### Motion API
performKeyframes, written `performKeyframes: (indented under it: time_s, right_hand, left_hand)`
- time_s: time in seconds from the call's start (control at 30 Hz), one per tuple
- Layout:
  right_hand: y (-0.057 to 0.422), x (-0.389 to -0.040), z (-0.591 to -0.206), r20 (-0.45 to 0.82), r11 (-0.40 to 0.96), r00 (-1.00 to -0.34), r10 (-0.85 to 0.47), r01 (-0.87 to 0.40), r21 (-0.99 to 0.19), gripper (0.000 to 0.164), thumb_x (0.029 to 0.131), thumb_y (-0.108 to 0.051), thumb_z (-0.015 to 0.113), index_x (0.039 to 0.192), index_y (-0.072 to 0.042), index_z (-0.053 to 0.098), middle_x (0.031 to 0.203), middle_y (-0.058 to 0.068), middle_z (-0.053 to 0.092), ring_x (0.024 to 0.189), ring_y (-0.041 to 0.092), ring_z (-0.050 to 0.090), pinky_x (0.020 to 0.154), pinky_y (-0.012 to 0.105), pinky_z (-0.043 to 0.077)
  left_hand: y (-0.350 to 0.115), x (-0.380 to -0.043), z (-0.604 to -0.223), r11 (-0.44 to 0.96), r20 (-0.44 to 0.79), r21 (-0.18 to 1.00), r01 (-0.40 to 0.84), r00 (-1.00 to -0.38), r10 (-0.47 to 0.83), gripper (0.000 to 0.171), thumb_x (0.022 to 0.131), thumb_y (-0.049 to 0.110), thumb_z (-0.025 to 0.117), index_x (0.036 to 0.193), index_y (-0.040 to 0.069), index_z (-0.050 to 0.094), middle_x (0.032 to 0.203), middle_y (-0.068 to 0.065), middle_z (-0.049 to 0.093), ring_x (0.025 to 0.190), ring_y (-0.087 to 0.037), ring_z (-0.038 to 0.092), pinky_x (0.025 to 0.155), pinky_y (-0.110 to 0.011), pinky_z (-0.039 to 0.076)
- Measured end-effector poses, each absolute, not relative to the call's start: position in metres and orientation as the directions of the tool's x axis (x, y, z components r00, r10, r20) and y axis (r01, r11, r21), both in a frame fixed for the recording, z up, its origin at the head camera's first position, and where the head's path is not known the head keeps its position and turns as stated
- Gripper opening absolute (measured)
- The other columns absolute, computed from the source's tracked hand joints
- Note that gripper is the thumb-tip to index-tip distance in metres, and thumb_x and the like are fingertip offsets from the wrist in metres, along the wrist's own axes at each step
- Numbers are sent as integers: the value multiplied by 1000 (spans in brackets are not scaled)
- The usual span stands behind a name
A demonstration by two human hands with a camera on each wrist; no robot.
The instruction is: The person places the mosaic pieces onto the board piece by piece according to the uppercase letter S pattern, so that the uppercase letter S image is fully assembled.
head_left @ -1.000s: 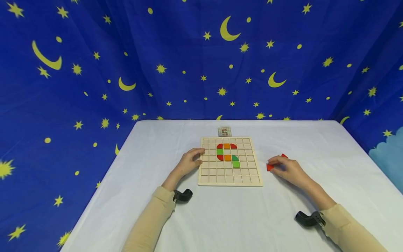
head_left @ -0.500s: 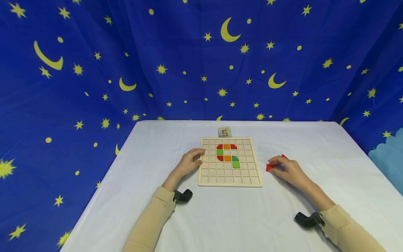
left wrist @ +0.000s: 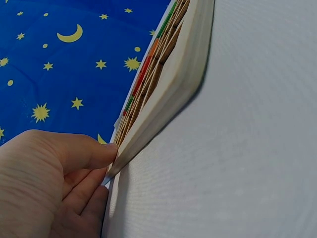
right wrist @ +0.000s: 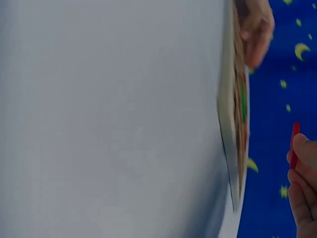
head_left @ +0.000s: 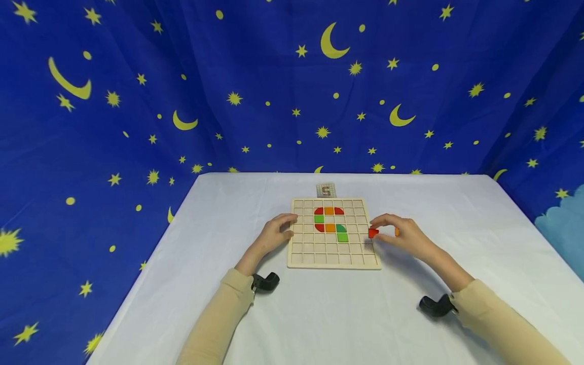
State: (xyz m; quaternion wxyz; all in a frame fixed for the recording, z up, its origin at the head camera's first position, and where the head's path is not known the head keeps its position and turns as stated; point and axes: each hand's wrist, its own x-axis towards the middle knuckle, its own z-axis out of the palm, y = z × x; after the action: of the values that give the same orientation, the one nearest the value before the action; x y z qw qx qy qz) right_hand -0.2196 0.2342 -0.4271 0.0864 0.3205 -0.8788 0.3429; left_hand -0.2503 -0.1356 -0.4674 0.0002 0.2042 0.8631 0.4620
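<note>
A square wooden grid board [head_left: 333,261] lies on the table, with red, orange and green tiles [head_left: 330,228] set in its cells in a curving shape. My left hand [head_left: 272,234] rests on the board's left edge, fingers over the rim and thumb against the side. In the left wrist view the thumb tip of that hand [left wrist: 54,163] touches the rim. My right hand [head_left: 408,237] pinches a red tile [head_left: 373,233] between thumb and fingertips, at the board's right edge. A bit of orange [head_left: 397,231] shows in the gap behind its thumb.
A small card [head_left: 326,190] with a grid and a tile figure lies just behind the board. White cloth [head_left: 337,324] covers the table. A blue curtain [head_left: 274,76] with yellow stars and moons hangs behind and at the sides.
My right hand has moved left with the red tile, from the cloth to the board's right edge. The left hand and the tiles on the board have stayed put.
</note>
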Motion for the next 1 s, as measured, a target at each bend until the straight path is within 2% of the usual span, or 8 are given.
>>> performKeyframes:
  time_s: [0.17,0.37,0.63,0.83,1.0]
  right_hand:
    - [210,-222,-431,330,494,-732,-596,-659,-567,32,82,-12,74,112,-8,63,105,-3,67,100,22,62,88,53,48]
    - [192,-225,-433,320,423,-675,-665,-693,-584,33,83,-12,73,113,-7,63,108,-3,67,102,17,61,90,50,49]
    - [182,-228,-439,289,421,-651,-701,-706,-569,30,83,-11,72,112,-6,64,111,0,65,108,18,58,93,45,48]
    - [177,-230,-445,325,398,-612,-721,-750,-529,27,82,-10,73,109,-8,66,107,-2,66,105,17,59,90,42,50]
    - [174,-231,-450,320,410,-617,-719,-748,-522,27,83,-11,73,109,-9,66,108,-4,65,105,17,58,92,43,49]
  left_hand:
    - [-136,-251,-467,494,196,789,364,-913,359,45,86,-3,63,129,0,55,130,-14,54,121,-27,49,105,-33,39]
    - [-135,-252,-467,488,194,793,364,-911,363,45,85,-3,63,129,0,55,130,-13,53,122,-27,49,106,-34,38]
    - [-134,-251,-466,488,180,801,347,-917,357,46,85,-3,64,130,1,55,132,-12,53,123,-26,48,106,-34,38]
    - [-135,-251,-467,484,178,806,342,-919,352,46,86,-3,63,131,1,54,132,-13,52,123,-26,48,105,-33,39]
    - [-136,-251,-467,484,174,808,335,-922,346,46,85,-3,63,130,1,55,131,-12,53,123,-26,48,105,-33,39]
